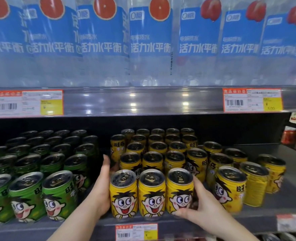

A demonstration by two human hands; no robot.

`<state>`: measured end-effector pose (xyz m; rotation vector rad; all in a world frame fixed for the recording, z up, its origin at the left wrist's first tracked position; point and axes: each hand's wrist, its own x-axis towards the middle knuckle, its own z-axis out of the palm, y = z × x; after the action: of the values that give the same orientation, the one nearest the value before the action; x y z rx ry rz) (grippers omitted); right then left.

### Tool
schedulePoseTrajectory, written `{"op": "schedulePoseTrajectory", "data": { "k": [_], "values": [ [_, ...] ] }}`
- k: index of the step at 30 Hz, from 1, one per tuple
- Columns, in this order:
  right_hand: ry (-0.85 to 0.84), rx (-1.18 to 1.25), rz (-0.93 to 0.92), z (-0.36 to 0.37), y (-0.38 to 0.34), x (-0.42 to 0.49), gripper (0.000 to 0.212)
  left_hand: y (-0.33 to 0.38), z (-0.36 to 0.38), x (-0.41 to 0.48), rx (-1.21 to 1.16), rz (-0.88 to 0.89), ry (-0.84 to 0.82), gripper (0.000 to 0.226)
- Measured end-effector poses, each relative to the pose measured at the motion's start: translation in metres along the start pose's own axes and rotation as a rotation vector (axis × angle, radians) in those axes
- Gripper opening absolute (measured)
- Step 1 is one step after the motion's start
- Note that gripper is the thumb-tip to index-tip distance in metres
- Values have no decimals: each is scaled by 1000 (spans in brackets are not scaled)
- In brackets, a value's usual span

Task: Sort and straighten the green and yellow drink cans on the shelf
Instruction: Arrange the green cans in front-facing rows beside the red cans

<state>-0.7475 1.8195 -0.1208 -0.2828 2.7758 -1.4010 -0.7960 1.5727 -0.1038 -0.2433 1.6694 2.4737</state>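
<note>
Squaring step: your left hand [101, 185] and right hand [198, 204], fingers flat, bracket the front yellow cans [151, 193]; next, nudge loose cans right of them into line.

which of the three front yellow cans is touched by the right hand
The rightmost front can: the right hand wraps its right side; the left hand presses the leftmost can.

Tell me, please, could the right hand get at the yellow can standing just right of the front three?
Probably yes. The right hand rests against the rightmost front can, and the neighbouring yellow can stands just beyond it at the shelf edge, nothing between them.
</note>
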Motion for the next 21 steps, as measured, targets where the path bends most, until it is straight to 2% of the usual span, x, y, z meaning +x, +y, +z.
{"op": "schedulePoseTrajectory", "data": {
  "k": [3, 5, 7, 10, 11, 13, 16, 19, 21],
  "values": [
    [16, -22, 11, -1, -7, -4, 118, -2, 0, 1, -35, 27, 10, 73],
    [41, -77, 18, -6, -14, -9, 123, -3, 0, 2, -66, 48, -1, 77],
    [100, -166, -47, -20, -24, -19, 106, -4, 0, 2, -66, 52, -23, 82],
    [328, -352, -237, -53, -31, -33, 56, -4, 2, -1, -55, 64, -31, 83],
    [405, -421, -244, -64, -27, -36, 47, -4, 2, -1, -49, 65, -29, 85],
    [470, -599, -126, -81, -16, -38, 51, -4, 3, -3, -51, 75, -28, 87],
    [369, -840, 136, -86, -2, -38, 73, -4, 4, -6, -42, 91, 8, 79],
    [367, -874, 134, -77, 6, -38, 77, -3, 6, -10, -1, 104, 24, 64],
    [418, -781, 104, -76, 7, -36, 71, -2, 5, -11, 25, 97, 42, 54]
  ]
}}
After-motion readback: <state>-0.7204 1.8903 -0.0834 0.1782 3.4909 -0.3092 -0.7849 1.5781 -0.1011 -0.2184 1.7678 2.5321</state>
